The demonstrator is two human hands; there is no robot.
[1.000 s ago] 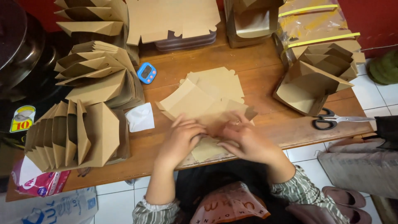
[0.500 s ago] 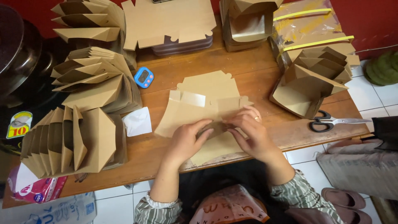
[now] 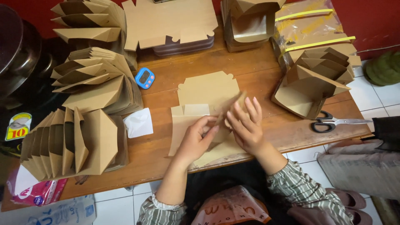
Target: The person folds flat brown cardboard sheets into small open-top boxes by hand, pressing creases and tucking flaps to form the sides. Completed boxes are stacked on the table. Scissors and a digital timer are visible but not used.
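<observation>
A flat brown cardboard box blank is held at the near edge of the wooden worktop, its side flap pinched by the left hand and pressed by the right hand. Left of the blank, nested folded boxes and a blue timer are seen; scissors lie to its right.

The left hand and right hand cover the middle of the flat cardboard box blank, so its fold there is hidden. The top edge cuts off the folded box stack. The blue timer has a display too small to tell. The dark round object leaves the view at left.
</observation>
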